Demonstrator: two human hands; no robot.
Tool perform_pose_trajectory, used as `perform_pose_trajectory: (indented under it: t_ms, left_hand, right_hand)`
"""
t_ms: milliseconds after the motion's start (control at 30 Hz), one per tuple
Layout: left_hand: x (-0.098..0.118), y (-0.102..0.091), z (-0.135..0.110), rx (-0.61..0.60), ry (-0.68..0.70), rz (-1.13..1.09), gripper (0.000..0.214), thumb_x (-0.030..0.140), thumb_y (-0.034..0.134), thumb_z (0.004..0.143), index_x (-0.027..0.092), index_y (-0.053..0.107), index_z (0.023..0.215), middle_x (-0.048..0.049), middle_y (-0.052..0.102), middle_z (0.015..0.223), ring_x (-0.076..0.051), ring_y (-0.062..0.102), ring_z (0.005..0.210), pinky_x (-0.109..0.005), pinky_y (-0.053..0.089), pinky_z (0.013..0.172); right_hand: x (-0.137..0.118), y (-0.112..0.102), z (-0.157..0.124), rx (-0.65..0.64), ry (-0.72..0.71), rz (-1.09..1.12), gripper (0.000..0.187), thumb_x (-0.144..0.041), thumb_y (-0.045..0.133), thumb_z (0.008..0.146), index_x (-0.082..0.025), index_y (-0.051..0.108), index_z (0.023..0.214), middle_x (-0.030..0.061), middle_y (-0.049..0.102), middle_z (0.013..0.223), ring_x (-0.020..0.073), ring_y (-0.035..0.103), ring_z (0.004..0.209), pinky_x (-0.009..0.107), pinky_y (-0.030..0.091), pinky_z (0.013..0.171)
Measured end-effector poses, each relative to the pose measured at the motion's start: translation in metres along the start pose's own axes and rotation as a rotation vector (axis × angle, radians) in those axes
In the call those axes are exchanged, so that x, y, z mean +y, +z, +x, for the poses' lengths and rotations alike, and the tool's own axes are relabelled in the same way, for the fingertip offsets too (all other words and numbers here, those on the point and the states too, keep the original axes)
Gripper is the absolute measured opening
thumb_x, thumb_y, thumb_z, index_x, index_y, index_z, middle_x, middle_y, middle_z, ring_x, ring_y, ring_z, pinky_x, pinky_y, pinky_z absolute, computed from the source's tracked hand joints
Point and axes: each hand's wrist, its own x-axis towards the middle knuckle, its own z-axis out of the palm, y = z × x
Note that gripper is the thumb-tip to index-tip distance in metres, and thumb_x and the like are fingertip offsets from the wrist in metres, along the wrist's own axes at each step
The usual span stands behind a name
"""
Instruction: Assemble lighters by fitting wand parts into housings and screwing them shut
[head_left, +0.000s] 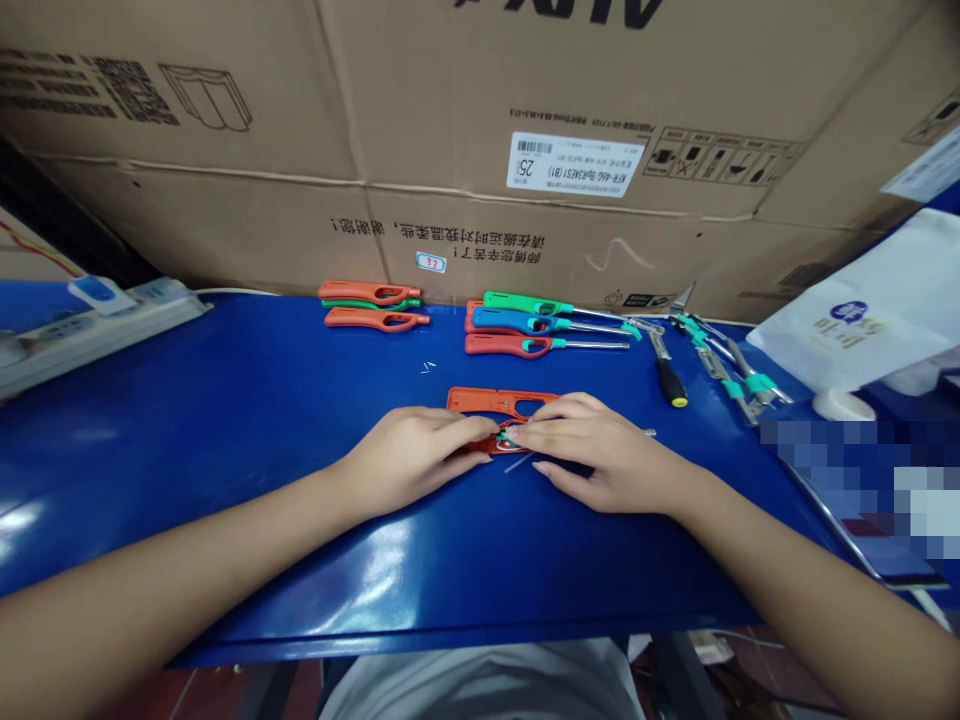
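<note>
Two halves of an orange lighter casing lie open in front of me on the blue table. The far casing half (472, 399) rests apart from my grip, inner side up. My left hand (416, 455) holds the near casing half from the left, thumb and fingers closed on it. Inside that half, a green part (504, 438) and a white wire show between my fingertips. From the right, my right hand (596, 450) presses closed fingertips onto these inner parts; its thumb lies lower, near a thin clear strip (517, 464). My fingers hide most of the near half.
Orange and green lighter handles (371, 293) lie at back left, and long-nosed lighters (517, 320) at back centre. Right of them are a screwdriver (670, 375) and metal lighter parts (724, 365). A cardboard box (450, 150) stands behind; a power strip (112, 325) lies left.
</note>
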Motion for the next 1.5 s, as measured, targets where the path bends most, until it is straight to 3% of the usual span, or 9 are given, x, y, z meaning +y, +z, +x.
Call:
perform_pose_trajectory:
  t_ms: [100, 200, 300, 367, 467, 700, 1067, 1367, 1500]
  left_hand:
    - [-0.001, 0.001, 0.000, 0.000, 0.008, 0.025, 0.019, 0.031, 0.058, 0.101, 0.022, 0.064, 0.116, -0.0030, 0.078, 0.108, -0.017, 0.076, 0.091, -0.025, 0.057, 0.079]
    - [-0.002, 0.002, 0.000, 0.007, 0.012, 0.025, 0.020, 0.031, 0.059, 0.101, 0.022, 0.064, 0.118, -0.0016, 0.078, 0.110, -0.017, 0.076, 0.094, -0.026, 0.057, 0.080]
    - [-0.003, 0.003, 0.001, 0.027, 0.028, -0.004, 0.020, 0.028, 0.058, 0.101, 0.022, 0.064, 0.118, -0.0018, 0.077, 0.112, -0.018, 0.075, 0.098, -0.028, 0.058, 0.083]
    - [-0.003, 0.004, 0.001, 0.036, 0.043, -0.023, 0.021, 0.025, 0.056, 0.101, 0.021, 0.063, 0.120, -0.0032, 0.076, 0.115, -0.018, 0.074, 0.101, -0.030, 0.058, 0.086]
    - [-0.004, 0.004, 0.001, 0.019, 0.063, -0.045, 0.025, 0.021, 0.053, 0.101, 0.020, 0.062, 0.125, -0.0060, 0.074, 0.120, -0.019, 0.072, 0.107, -0.033, 0.058, 0.093]
    - [-0.003, 0.000, 0.001, -0.011, 0.089, -0.082, 0.028, 0.017, 0.053, 0.101, 0.019, 0.061, 0.127, -0.0072, 0.071, 0.126, -0.020, 0.067, 0.115, -0.037, 0.055, 0.101]
    - [-0.003, -0.002, 0.003, -0.052, 0.073, -0.133, 0.028, 0.015, 0.053, 0.100, 0.020, 0.060, 0.127, -0.0065, 0.070, 0.124, -0.020, 0.065, 0.114, -0.036, 0.054, 0.099]
    - [-0.003, -0.002, 0.003, -0.058, 0.095, -0.162, 0.031, 0.014, 0.053, 0.099, 0.020, 0.060, 0.129, -0.0077, 0.070, 0.124, -0.021, 0.064, 0.114, -0.037, 0.053, 0.100]
    - [-0.003, -0.002, 0.003, -0.065, 0.093, -0.159, 0.032, 0.014, 0.053, 0.099, 0.020, 0.060, 0.129, -0.0079, 0.070, 0.125, -0.021, 0.064, 0.114, -0.037, 0.054, 0.100]
  right_hand:
    - [0.001, 0.000, 0.001, 0.034, 0.000, -0.018, 0.038, -0.023, 0.058, 0.097, -0.023, 0.063, 0.135, 0.0045, 0.072, 0.130, 0.0199, 0.062, 0.122, 0.043, 0.043, 0.107]
    - [0.018, -0.006, -0.001, 0.222, 0.073, -0.130, 0.029, -0.019, 0.055, 0.097, -0.027, 0.072, 0.120, 0.0037, 0.077, 0.120, 0.0218, 0.068, 0.109, 0.044, 0.047, 0.098]
    - [0.053, -0.020, -0.012, 0.520, 0.298, -0.268, 0.021, -0.022, 0.058, 0.094, -0.024, 0.077, 0.103, 0.0068, 0.079, 0.106, 0.0252, 0.071, 0.098, 0.045, 0.051, 0.092]
    - [0.081, -0.029, -0.023, 0.599, 0.491, -0.339, 0.020, -0.025, 0.058, 0.091, -0.023, 0.078, 0.095, 0.0082, 0.079, 0.101, 0.0271, 0.071, 0.097, 0.047, 0.052, 0.093]
    - [0.116, -0.036, -0.042, 0.458, 0.818, -0.402, 0.028, -0.028, 0.053, 0.091, -0.019, 0.078, 0.100, 0.0118, 0.075, 0.113, 0.0282, 0.066, 0.113, 0.046, 0.046, 0.106]
    - [0.148, -0.024, -0.060, 0.294, 1.085, -0.382, 0.047, -0.048, 0.043, 0.097, -0.022, 0.075, 0.120, 0.0140, 0.068, 0.133, 0.0370, 0.058, 0.128, 0.059, 0.041, 0.109]
    - [0.146, -0.035, -0.062, 0.377, 1.134, -0.401, 0.032, -0.028, 0.060, 0.081, -0.017, 0.074, 0.107, 0.0120, 0.076, 0.099, 0.0300, 0.071, 0.094, 0.042, 0.054, 0.086]
    - [0.143, -0.034, -0.059, 0.374, 1.176, -0.376, 0.041, -0.017, 0.062, 0.074, -0.017, 0.066, 0.115, 0.0104, 0.072, 0.089, 0.0286, 0.067, 0.082, 0.037, 0.050, 0.074]
    - [0.145, -0.033, -0.060, 0.350, 1.168, -0.354, 0.024, -0.021, 0.061, 0.077, -0.021, 0.068, 0.100, 0.0076, 0.068, 0.084, 0.0263, 0.064, 0.077, 0.037, 0.048, 0.074]
